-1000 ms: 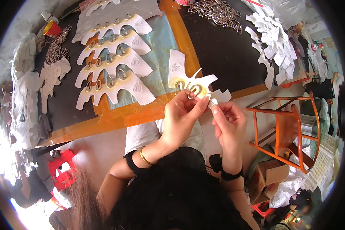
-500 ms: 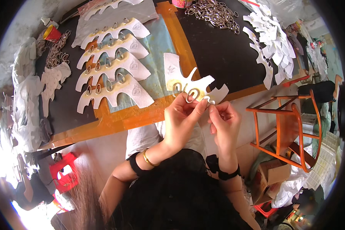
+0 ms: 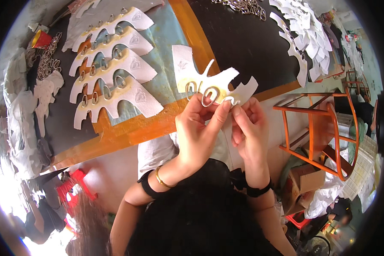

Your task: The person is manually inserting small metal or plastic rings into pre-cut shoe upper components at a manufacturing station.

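Our fingers are drawn together on both sides: thumb and forefinger of our left hand [image 3: 196,130] clamp the near edge of a white piece [image 3: 217,80], while those of our right hand [image 3: 251,132] meet at its curled tab [image 3: 231,100], seemingly pinching the tip. We have the piece raised over the table's near edge, with two metal rings [image 3: 210,96] set in it. By its look it should be light and soft enough to bend yet firm enough to keep its shape, with little slip; its narrow arms could crease or tear, and the yellowish band may be tacky, so we would hold it by the body beside a ring. To the left lie at least four similar pieces [image 3: 126,66] in close rows, partly over a blue sheet [image 3: 173,30]. Orange tape [image 3: 132,136] edges the dark table [image 3: 251,55]. At the far side sits a heap of rings [image 3: 247,7], far right a white pile [image 3: 315,42], and to our right, off the table, a wooden stool [image 3: 312,132].
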Motion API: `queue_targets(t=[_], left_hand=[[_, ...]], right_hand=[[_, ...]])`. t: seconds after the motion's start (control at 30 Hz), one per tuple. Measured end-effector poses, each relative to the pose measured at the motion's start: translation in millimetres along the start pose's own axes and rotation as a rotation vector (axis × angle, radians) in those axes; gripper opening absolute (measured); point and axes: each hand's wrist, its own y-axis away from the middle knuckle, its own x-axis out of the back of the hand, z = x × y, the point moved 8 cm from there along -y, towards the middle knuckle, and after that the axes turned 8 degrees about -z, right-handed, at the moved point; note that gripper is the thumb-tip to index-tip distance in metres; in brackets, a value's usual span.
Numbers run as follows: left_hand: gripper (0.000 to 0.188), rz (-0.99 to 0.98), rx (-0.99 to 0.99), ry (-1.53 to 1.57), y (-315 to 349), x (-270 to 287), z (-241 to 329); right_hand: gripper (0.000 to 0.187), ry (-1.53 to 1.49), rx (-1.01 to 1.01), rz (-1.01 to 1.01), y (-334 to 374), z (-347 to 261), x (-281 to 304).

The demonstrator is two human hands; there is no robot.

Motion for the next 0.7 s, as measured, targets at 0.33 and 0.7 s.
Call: queue_targets(t=[0.33,0.7], left_hand=[[0.01,-0.13,0.126,0.123,-9,-2,6],[0.02,-0.43,0.787,0.77,3,-13,-17]], right_hand=[[0.011,0.358,0.237,0.022,5,-18,-3],[0.015,0.288,0.36,-0.175,-4,-18,-9]])
